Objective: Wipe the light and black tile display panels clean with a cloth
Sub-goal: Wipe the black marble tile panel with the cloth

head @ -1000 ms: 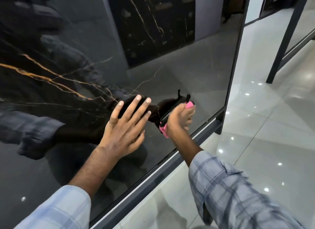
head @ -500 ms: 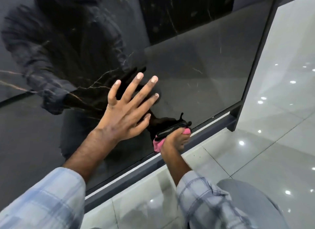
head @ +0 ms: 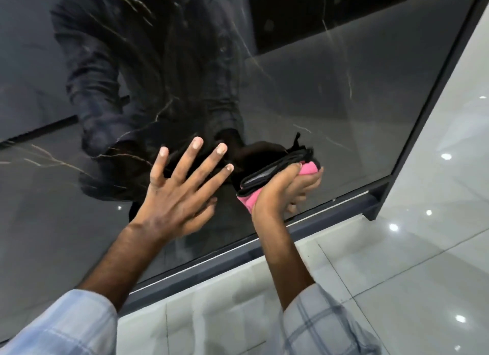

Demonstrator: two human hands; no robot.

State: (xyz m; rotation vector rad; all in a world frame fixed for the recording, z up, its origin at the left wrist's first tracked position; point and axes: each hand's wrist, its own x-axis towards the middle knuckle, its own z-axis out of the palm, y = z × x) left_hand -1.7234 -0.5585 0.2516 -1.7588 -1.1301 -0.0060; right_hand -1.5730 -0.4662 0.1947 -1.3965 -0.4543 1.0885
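**Item 1.** The glossy black stone tile display panel with pale veins (head: 330,95) stands upright and fills most of the view. Its surface mirrors a dim figure of the person (head: 158,63).

**Item 2.** The polished light grey tile floor (head: 423,262) runs along the panel's foot and right side. It carries bright spots of reflected light.

**Item 3.** The dark grey metal frame (head: 304,230) holds the panel. 1 rail runs under its lower edge and 1 post stands at its right edge.

**Item 4.** There are 2 pale blue checked sleeves, the left sleeve (head: 60,328) and the right sleeve (head: 325,325). Both end short of the wrist, and both forearms reach up toward the panel.

**Item 5.** The left hand (head: 180,193) lies flat on the black panel. Its fingers (head: 194,153) are straight and spread wide, and the thumb is angled out to the right. It holds nothing.

**Item 6.** The right hand (head: 285,190) is just beside the left, low on the panel and just above the bottom rail. Its wrist is bent and its fingers are curled tightly round the bunched pink cloth (head: 308,167).

**Item 7.** Pink fabric shows at both ends of the fist and is pressed against the black panel.

**Item 8.** A folded black fabric piece (head: 267,173) lies between the cloth and the panel. I cannot tell whether it belongs to the cloth.
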